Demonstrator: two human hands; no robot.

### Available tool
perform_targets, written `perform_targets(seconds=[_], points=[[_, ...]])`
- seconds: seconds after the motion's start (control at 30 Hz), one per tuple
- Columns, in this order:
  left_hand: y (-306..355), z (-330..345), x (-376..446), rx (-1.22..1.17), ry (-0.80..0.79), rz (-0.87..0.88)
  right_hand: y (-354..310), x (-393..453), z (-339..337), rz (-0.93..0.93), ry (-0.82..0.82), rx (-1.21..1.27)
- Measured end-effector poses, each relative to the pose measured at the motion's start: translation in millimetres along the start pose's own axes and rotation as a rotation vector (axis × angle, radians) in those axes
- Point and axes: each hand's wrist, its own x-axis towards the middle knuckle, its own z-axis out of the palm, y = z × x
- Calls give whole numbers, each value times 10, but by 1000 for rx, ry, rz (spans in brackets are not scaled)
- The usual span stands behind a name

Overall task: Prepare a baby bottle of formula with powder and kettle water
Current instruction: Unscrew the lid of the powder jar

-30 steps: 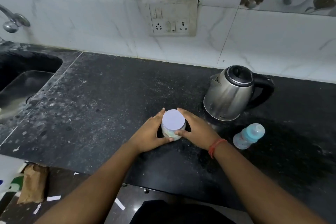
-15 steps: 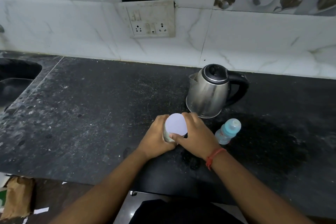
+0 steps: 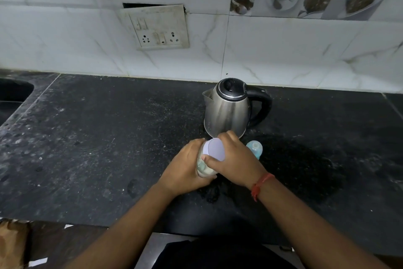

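A small formula powder jar (image 3: pixel 202 167) with a pale lilac lid (image 3: pixel 214 149) is tilted just above the black counter (image 3: pixel 91 151). My left hand (image 3: pixel 185 169) grips the jar's body from the left. My right hand (image 3: pixel 233 159) grips the lid, thumb on its near edge and fingers over its far side. A baby bottle (image 3: pixel 255 148) with a blue top lies on the counter just right of my right hand, mostly hidden by it. A steel kettle (image 3: pixel 229 109) with a black lid and handle stands behind the hands.
A wall socket plate (image 3: pixel 159 28) sits on the tiled backsplash. The sink (image 3: pixel 11 96) edge shows at the far left. A brown paper bag (image 3: pixel 13 244) lies on the floor at lower left. A dark patch marks the counter to the right.
The jar has been lifted and tilted, with my right hand closing over its lid. The view has shifted right, so the sink and tap have slid out on the left.
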Motion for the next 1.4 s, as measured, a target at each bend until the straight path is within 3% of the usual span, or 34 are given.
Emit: perform_targets(seconds=[0.37,0.53,0.73,1.03,1.13,1.27,1.4], points=[[330,-244,11,49,53,-81,47,179,-306,-227,-63,-7],[332,-411,1,-44,-88,-119,16,191,-413,-335,-140,-16],[420,-347,39,-92,14,-113,-200,209,-308,-173,40,-367],[457,-453,109,-186,-62,-122,-190,216,-361,-273,134,-187],[462,-525,130,-324,-169,-120,-175,219,-459,-385,75,-92],[430,-600,113,-572,-395,-68,-208,263,-582,-558,-154,44],[372,-575,118,-496,-292,-142,-158,328,-701,-473,-284,9]])
